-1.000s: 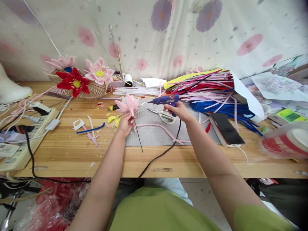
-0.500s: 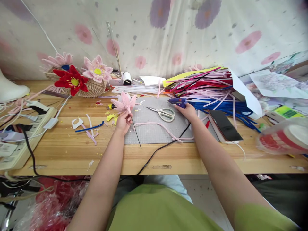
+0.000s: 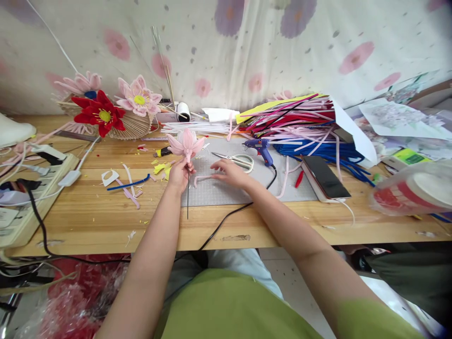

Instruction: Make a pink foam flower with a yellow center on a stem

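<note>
My left hand (image 3: 181, 175) is closed around the base of a pink pipe-cleaner flower (image 3: 186, 145), whose dark stem (image 3: 188, 200) points down over the mat's left edge. My right hand (image 3: 230, 173) is over the grey cutting mat (image 3: 226, 197), palm down, with its fingers reaching left and apart. Those fingertips are at a pink pipe cleaner (image 3: 202, 178) lying on the mat; I cannot tell whether they touch it. Just behind this hand lie scissors (image 3: 243, 162) with pale handles. A purple glue gun (image 3: 260, 148) rests on the mat, out of my hands.
Bundles of coloured pipe cleaners (image 3: 293, 117) lie at the back right, near a phone (image 3: 326, 176) and a wrapped cup (image 3: 413, 190). The glue gun's black cord (image 3: 226, 223) crosses the front. Finished flowers (image 3: 102, 115) and a power strip (image 3: 52, 197) are at left.
My right hand has let go of the glue gun and moved left to the pink pipe cleaner. The flower in my left hand has turned more upright, its stem now pointing straight down.
</note>
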`<state>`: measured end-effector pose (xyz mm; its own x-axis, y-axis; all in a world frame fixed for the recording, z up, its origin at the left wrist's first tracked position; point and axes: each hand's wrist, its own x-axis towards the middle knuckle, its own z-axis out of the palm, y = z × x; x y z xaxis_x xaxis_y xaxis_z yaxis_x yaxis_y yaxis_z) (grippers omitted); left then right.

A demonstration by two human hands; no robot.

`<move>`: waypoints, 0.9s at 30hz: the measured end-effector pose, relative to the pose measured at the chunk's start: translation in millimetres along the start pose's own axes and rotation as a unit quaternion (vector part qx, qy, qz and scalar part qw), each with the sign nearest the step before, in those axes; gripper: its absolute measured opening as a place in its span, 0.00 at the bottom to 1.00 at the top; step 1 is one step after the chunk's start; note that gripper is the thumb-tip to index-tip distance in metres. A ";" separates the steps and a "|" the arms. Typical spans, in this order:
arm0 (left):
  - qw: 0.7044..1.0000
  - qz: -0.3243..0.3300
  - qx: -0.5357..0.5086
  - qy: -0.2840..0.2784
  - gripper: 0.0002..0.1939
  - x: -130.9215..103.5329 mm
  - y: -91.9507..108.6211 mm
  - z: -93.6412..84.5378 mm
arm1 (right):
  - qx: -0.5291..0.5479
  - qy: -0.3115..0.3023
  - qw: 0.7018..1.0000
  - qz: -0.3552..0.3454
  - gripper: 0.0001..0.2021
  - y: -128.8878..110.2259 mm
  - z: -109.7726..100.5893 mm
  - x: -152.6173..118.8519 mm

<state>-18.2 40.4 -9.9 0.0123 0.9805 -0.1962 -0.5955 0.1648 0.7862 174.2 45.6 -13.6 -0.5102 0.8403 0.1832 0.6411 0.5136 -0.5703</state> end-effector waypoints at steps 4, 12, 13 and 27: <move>1.000 0.012 0.008 0.002 0.08 0.2 -0.6 -1.6 | 0.011 -0.004 0.999 -0.034 0.05 -2.8 26.4 21.1; 0.999 -0.030 0.016 -0.036 0.07 -2.9 -12.5 12.9 | 0.214 0.153 0.964 0.048 0.11 15.4 9.3 13.7; 0.998 -0.038 0.014 -0.038 0.08 -4.3 -15.4 16.1 | 0.214 0.171 0.961 0.051 0.12 13.5 9.0 13.3; 0.998 -0.050 0.006 -0.038 0.17 -13.0 -26.1 31.5 | 0.084 0.214 0.972 0.039 0.10 4.7 18.4 9.9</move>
<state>22.5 26.7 -9.4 0.1318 0.9643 -0.2298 -0.5793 0.2630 0.7715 161.6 53.1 -29.1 -0.1548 0.8892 0.4306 0.5479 0.4400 -0.7115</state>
